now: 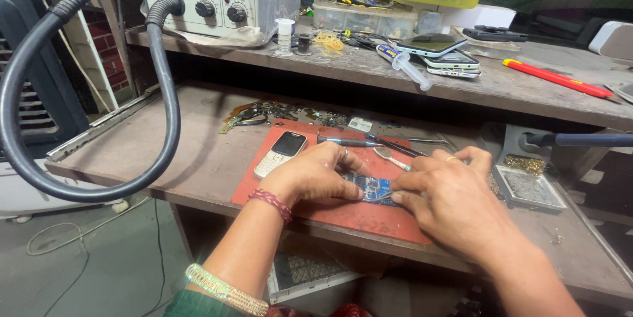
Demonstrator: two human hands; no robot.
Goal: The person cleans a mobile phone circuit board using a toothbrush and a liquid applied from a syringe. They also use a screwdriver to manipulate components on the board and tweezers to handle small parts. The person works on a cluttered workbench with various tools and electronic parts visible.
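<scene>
My left hand point(316, 175) lay flat over the left end of the small blue rectangular circuit board point(370, 188), fingers pressed down on it, pinning rather than gripping. My right hand point(448, 192) was curled at the board's right end, thumb and forefinger pinched on a thin metal tool point(384, 194); whether tweezers or a probe I could not tell, as the tip was too small. The tip met the board at its right edge.

The board lay on the red-brown rubber work mat point(359, 215), near the mat's middle. On the mat's left part, beyond my left hand, lay a white and silver keypad phone point(280, 153), face up. Along the mat's far edge lay a dark-handled screwdriver point(349, 140) and, just right of it, a small spoon-shaped metal pry tool point(390, 157). Just off the mat's right edge stood a grey parts tray point(527, 188) with small bits in it. Beyond the mat's far-left corner was a heap of loose scrap parts point(277, 111).

Notes on technique, my judgement: the left fingers ought to hold the board flat against the mat so that it could not skate under the tool. Pressure belonged on the bare end of the board, clear of the small components. The right wrist, I judged, was best rested on the mat so that only the fingertips steered the tip. Force should stay light and run along the board, since a slip could scratch tracks or flick a part off the mat.
</scene>
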